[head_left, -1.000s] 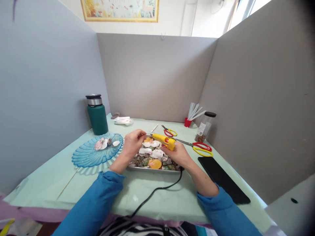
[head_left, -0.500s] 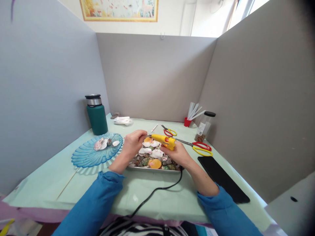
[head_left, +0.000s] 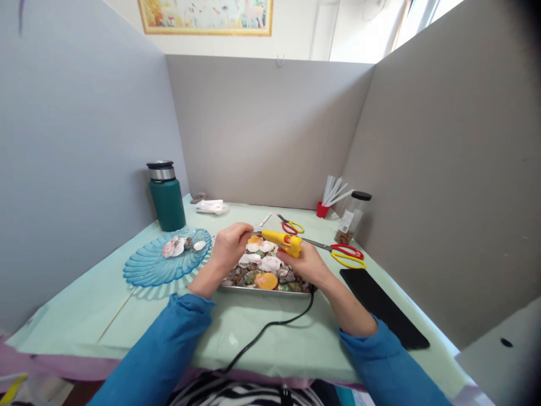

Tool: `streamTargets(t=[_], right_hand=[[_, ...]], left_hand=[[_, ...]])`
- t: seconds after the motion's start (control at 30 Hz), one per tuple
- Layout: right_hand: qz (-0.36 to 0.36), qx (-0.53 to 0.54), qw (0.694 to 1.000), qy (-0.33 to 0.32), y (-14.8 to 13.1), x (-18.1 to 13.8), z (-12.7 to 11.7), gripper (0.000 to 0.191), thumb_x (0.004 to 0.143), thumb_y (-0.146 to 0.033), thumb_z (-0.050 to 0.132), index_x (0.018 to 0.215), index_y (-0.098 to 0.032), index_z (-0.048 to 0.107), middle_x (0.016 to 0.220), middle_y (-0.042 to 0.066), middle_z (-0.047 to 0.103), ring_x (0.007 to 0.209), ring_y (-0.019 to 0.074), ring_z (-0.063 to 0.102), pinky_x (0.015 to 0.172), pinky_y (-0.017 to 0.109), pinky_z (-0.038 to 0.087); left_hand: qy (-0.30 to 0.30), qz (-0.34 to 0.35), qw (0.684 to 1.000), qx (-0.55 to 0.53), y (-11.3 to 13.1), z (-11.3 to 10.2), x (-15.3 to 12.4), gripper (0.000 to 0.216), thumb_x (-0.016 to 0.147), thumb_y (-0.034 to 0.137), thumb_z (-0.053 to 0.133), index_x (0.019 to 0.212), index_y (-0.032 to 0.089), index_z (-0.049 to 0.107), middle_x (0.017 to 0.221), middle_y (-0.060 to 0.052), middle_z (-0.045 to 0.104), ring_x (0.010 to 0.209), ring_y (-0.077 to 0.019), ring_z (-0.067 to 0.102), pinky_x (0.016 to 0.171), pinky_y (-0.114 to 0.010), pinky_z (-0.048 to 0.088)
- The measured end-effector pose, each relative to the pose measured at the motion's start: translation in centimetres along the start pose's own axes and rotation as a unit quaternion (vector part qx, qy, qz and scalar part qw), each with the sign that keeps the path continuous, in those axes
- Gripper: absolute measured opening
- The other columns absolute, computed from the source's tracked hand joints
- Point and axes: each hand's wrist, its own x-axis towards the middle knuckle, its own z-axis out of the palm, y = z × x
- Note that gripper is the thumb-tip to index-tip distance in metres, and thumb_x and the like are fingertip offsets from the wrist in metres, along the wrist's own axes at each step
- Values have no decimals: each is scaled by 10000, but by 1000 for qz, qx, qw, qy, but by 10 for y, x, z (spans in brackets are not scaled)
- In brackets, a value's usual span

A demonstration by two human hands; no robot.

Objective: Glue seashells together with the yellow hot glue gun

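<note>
Almost nothing has moved since a second ago. The right hand (head_left: 307,265) is still wrapped around the yellow glue gun (head_left: 279,240), above the tray of shells (head_left: 264,291) in the middle of the surface. The left hand (head_left: 227,248) has its fingers pressed together at the nozzle, and whatever they pinch is too small to tell. A blue plate (head_left: 147,272) lies to the left.

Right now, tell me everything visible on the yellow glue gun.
The yellow plastic glue gun has an orange-red trigger and a thin metal nozzle pointing toward the person's left. It is held level above the metal tray of shells, gripped by the right hand. The left hand is closed at the nozzle tip; what it holds is hidden. A black cord runs from the grip toward the person.
</note>
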Motion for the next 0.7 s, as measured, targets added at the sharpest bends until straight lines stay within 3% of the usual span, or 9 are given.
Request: streamTargets(t=[0.37, 0.7], right_hand=[[-11, 7, 1000, -19, -5, -2, 0, 207, 755, -345, 599, 792, -151, 660, 721, 15, 649, 634, 161, 577, 581, 251, 440], [-8, -19, 1000, 13, 3, 1, 0, 295, 748, -405, 616, 878, -151, 689, 745, 29, 681, 692, 190, 609, 614, 271, 456]], left_hand=[[-8, -9, 1000, -21, 3, 0, 0, 174, 833, 157, 479, 865, 200, 644, 861, -34, 695, 799, -155, 628, 751, -248, 451], [7, -53, 998, -27, -1, 0, 0, 138, 811, 197, 514, 828, 183, 650, 789, -39, 698, 734, -160, 640, 686, -251, 462]])
